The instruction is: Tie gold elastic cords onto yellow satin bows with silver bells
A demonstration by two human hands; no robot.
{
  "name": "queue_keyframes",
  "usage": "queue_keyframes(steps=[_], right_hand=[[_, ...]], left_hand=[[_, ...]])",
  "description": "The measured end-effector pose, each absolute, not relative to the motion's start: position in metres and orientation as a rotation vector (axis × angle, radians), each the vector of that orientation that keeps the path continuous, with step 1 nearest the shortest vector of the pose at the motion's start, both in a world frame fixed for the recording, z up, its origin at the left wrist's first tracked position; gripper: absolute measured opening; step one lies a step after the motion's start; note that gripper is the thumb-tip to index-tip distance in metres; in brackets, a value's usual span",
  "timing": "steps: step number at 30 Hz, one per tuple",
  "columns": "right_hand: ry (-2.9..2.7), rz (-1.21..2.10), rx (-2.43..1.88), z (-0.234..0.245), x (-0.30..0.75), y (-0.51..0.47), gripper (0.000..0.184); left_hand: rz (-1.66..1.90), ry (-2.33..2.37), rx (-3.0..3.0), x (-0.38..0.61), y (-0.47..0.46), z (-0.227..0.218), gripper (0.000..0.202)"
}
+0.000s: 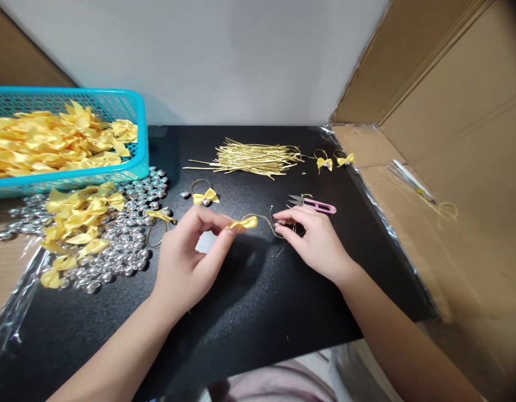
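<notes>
Pinched between the thumb and fingers of my left hand [191, 257] is a yellow ribbon bow [244, 224], held above the black table. A thin gold cord [264, 216] curves from the bow across to my right hand [312, 237]. The right thumb and forefinger are closed on the cord's far part, with a small silvery piece at their tips that is too small to make out. Pink-handled thread snips [320, 206] lie just behind my right hand. Beyond my left hand rests a finished-looking bow [208, 196] with a cord loop and a silver bead.
A blue basket [144, 139] heaped with yellow bows stands at the back left. Loose bows [80, 215] and many silver beads [128, 245] lie before it. A bundle of gold cords [258, 157] lies at the back, with two looped bows [325, 163] to its right. Cardboard [454, 139] walls the right side.
</notes>
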State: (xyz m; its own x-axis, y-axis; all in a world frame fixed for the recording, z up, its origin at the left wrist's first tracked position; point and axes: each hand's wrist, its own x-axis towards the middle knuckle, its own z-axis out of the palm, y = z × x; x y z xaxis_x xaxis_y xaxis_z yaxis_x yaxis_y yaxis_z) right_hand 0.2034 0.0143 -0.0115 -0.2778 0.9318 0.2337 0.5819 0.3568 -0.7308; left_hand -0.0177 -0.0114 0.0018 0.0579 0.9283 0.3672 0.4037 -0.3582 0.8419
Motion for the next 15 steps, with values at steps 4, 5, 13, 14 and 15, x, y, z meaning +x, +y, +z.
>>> queue_keyframes(steps=[4,5,13,14,15], right_hand=[[-2.132,0.648,-1.282,-0.019,0.196,0.013,0.005],[-2.187,0.638,-1.262,-0.021,0.195,0.013,0.003],[-2.145,0.547,-1.163,-0.023,0.191,0.013,0.029],[-2.118,0.609,-1.094,-0.021,0.189,0.012,0.039],[-2.107,0.676,-1.032,-0.019,0.187,0.010,0.044]], left_hand=[[1.165,1.361,1.391,-0.012,-0.009,0.004,0.010],[1.146,1.328,1.311,-0.011,-0.008,0.005,0.011],[0.974,0.962,0.747,-0.005,-0.005,0.008,0.029],[0.956,0.931,0.692,-0.004,-0.006,0.009,0.031],[0.950,0.909,0.654,-0.003,-0.006,0.009,0.032]])
